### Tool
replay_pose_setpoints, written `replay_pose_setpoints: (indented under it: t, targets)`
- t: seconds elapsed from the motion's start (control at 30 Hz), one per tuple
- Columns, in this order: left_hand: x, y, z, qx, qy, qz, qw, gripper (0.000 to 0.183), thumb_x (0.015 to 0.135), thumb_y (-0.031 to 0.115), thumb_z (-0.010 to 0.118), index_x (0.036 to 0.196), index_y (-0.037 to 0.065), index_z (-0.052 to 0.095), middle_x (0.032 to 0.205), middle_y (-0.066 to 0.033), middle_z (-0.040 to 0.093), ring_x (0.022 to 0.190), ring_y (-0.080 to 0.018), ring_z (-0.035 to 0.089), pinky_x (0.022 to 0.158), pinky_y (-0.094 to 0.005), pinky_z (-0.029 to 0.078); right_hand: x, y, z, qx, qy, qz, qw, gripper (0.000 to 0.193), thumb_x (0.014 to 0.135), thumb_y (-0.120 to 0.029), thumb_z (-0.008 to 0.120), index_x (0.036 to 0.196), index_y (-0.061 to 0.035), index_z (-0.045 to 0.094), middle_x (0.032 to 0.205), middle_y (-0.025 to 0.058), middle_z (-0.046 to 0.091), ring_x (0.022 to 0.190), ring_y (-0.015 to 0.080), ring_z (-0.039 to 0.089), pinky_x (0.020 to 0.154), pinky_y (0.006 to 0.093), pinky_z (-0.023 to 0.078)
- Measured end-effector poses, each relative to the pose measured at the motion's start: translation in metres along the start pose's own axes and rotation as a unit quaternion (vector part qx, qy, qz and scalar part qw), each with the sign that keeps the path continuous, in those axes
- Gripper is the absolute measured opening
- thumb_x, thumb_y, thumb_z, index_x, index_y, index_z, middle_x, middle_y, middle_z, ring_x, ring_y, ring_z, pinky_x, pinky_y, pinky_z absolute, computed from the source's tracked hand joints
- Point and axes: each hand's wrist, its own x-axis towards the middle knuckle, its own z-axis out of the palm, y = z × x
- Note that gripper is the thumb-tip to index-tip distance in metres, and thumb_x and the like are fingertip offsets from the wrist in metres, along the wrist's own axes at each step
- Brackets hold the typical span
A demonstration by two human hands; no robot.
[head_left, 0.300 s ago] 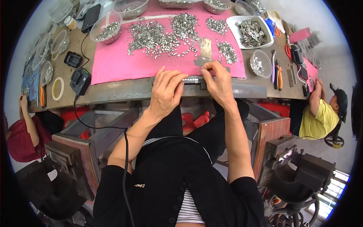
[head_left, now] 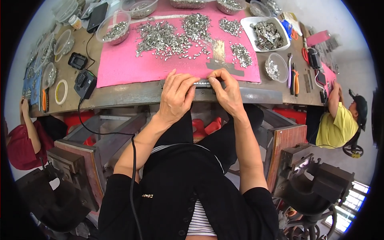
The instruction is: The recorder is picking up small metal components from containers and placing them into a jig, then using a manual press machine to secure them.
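At the bench's front edge, a row of small shiny metal links (head_left: 203,84) sits in a narrow dark metal holder. My left hand (head_left: 175,96) is closed at the left end of this row, its fingers bent over the holder and the thumb beneath. At the right end my right hand (head_left: 227,91) pinches with thumb and forefinger; whatever small piece lies between the tips is hidden. Just beyond that hand, thin gold-coloured pins (head_left: 218,50) lie in a patch on the pink mat (head_left: 120,72), above strips of grey tape (head_left: 226,67).
Piles of loose metal links (head_left: 160,38) cover the mat's middle. A white tray (head_left: 245,34) and clear plastic tubs (head_left: 105,34) of metal parts stand around it. Orange-handled pliers (head_left: 296,83) lie right; a black charger (head_left: 85,84) sits left. Co-workers sit at both sides.
My right hand has come back from the grey tape beside the gold pins to the right end of the row. My left hand has stayed in place.
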Motion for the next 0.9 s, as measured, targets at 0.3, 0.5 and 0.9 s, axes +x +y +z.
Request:
replay_pose_setpoints:
  t: [0.3, 0.5, 0.9]
  targets:
    - [0.02, 0.014, -0.001, -0.015, -0.012, -0.048, 0.999, 0.021, 0.084, 0.008, 0.074, 0.104, 0.007, 0.071, 0.102, -0.0071, 0.066, 0.098, -0.0283, 0.063, 0.106, -0.0551, 0.042, 0.003, -0.002, 0.001, 0.011, 0.016, -0.017, 1.0, 0.01, 0.096, -0.007, 0.066, 0.097, 0.0024, 0.062, 0.09, 0.0099, 0.066, 0.082, 0.0201, 0.063, 0.078, 0.0335, 0.05]
    - [0.037, 0.013, 0.009, -0.01, -0.016, -0.053, 0.998, 0.012, 0.083, 0.012, 0.077, 0.092, 0.007, 0.072, 0.097, -0.0047, 0.069, 0.097, -0.0267, 0.064, 0.11, -0.0553, 0.037, 0.006, -0.002, -0.002, 0.023, 0.039, -0.025, 0.999, 0.011, 0.099, -0.009, 0.066, 0.1, 0.002, 0.063, 0.093, 0.0044, 0.066, 0.086, 0.0124, 0.062, 0.082, 0.0283, 0.05]
    - [0.042, 0.005, 0.018, -0.049, -0.019, -0.082, 0.995, 0.007, 0.083, 0.013, 0.074, 0.084, 0.008, 0.07, 0.085, -0.0026, 0.068, 0.089, -0.0248, 0.062, 0.11, -0.0564, 0.035, 0.011, 0.002, -0.006, 0.065, 0.051, 0.005, 0.997, 0.014, 0.097, -0.011, 0.069, 0.104, 0.0018, 0.067, 0.093, 0.0061, 0.071, 0.083, 0.0115, 0.065, 0.076, 0.0274, 0.052]
